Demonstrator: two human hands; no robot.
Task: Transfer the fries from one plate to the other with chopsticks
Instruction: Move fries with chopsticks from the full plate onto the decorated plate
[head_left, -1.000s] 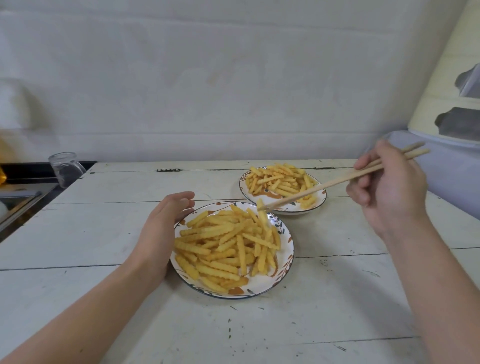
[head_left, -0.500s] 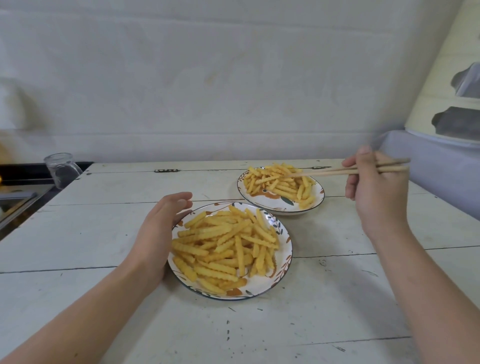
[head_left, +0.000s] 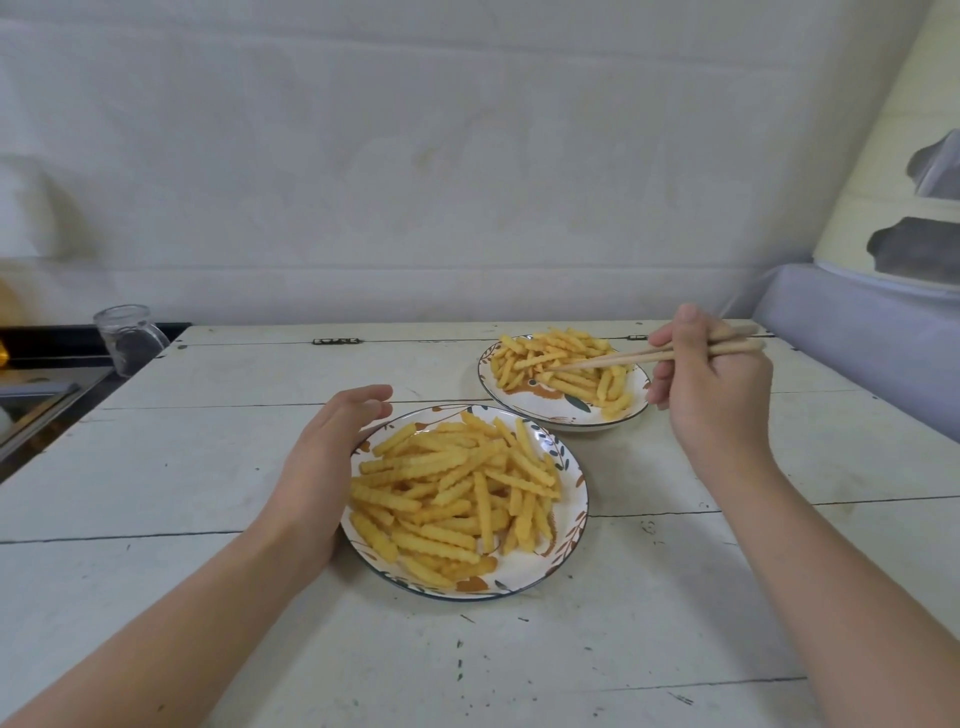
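Two leaf-patterned plates of crinkle-cut fries stand on a white wooden table. The near plate (head_left: 569, 540) is heaped with fries (head_left: 457, 488). The far plate (head_left: 550, 410) holds a smaller pile of fries (head_left: 561, 364). My left hand (head_left: 322, 467) rests against the near plate's left rim, fingers relaxed. My right hand (head_left: 711, 384) grips a pair of wooden chopsticks (head_left: 623, 357) at the far plate's right side. Their tips lie among the far plate's fries. Whether a fry is pinched between the tips is unclear.
A clear glass jar (head_left: 127, 338) stands at the table's back left corner, beside a dark counter (head_left: 47, 358). A pale purple cloth (head_left: 857, 353) covers something at the right. A white wall runs behind the table (head_left: 208, 467).
My right hand carried the chopsticks from the near plate's far edge over to the far plate and lowered their tips into its fries. My left hand stayed at the near plate.
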